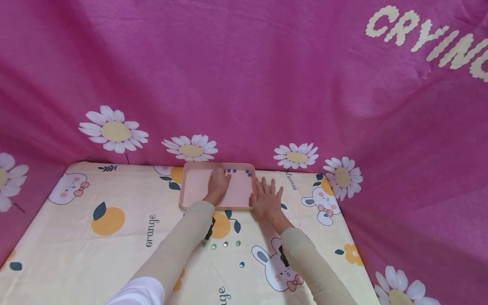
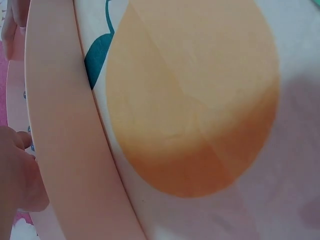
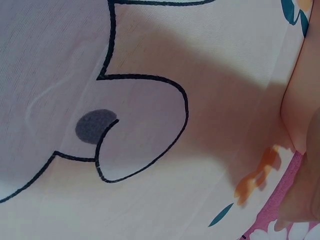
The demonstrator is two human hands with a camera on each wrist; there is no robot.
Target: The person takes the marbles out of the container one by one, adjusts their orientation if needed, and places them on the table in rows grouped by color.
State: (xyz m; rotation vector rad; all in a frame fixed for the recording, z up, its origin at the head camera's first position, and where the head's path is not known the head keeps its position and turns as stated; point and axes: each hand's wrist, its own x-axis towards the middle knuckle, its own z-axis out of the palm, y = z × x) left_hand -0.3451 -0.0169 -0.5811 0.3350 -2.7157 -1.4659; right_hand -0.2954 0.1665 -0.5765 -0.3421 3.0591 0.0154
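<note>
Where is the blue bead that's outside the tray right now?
In the head view, the blue bead lies at lower centre on the tablecloth, just below the rightmost green bead and left of the printed rabbit.

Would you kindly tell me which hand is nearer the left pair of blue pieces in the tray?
Left. The left hand is inside the pink tray, beside those blue pieces; the right hand is farther, at the tray's right edge.
</note>
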